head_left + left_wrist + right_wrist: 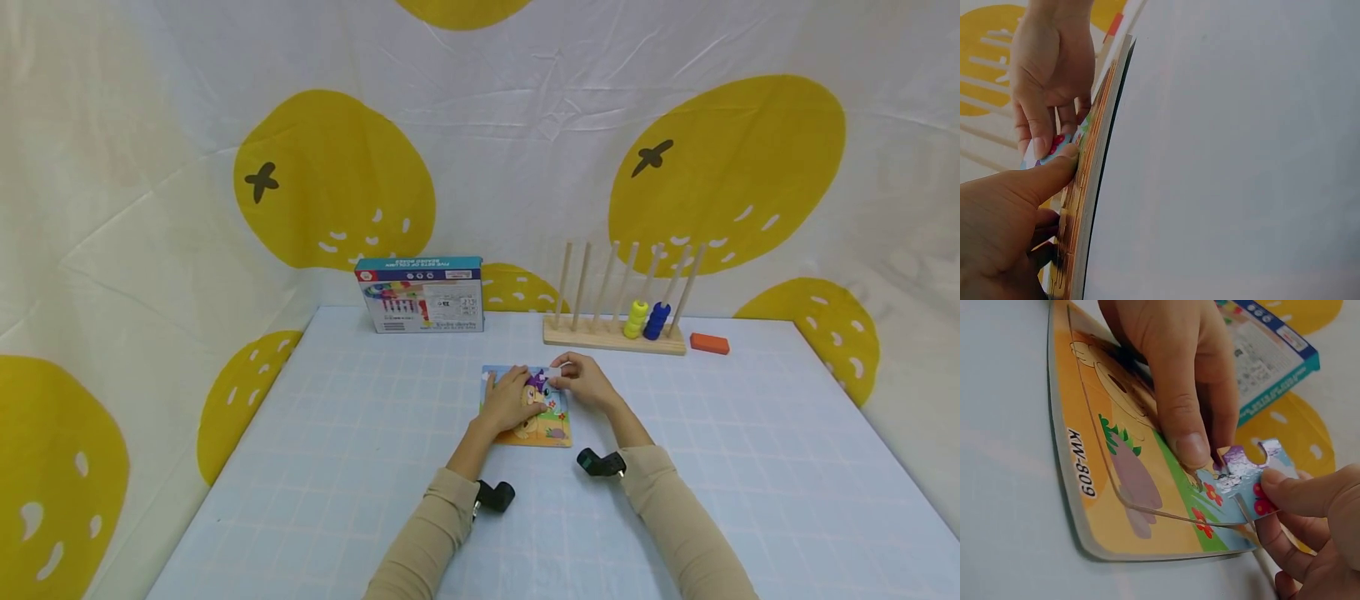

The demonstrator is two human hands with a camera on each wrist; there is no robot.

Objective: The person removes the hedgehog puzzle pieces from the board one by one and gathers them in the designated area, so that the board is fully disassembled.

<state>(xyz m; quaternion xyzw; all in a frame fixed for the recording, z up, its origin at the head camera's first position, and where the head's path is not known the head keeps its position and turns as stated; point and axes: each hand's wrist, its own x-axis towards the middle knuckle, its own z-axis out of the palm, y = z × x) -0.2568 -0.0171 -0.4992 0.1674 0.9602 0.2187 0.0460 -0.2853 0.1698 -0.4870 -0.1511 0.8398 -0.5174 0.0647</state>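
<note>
A jigsaw puzzle board (557, 440) with a cartoon animal picture lies on the table, its frame (1074, 506) printed "KW-809" in the right wrist view. My left hand (506, 408) rests on the picture with its fingers spread, the thumb lying near the upper right part. Between thumb and fingers, my right hand (587, 383) pinches a puzzle piece (1242, 478) showing a pink butterfly on light blue. That piece is tilted at the board's upper right corner, beside the red flowers (1213, 494). The left fingertips are partly hidden in the right wrist view.
Behind the board to the left stands a toy box (423, 300). A wooden peg rack (607, 336) with yellow beads (636, 319) and blue beads (657, 321) is at the back right, next to an orange block (709, 343). A patterned cloth (525, 167) hangs behind the table.
</note>
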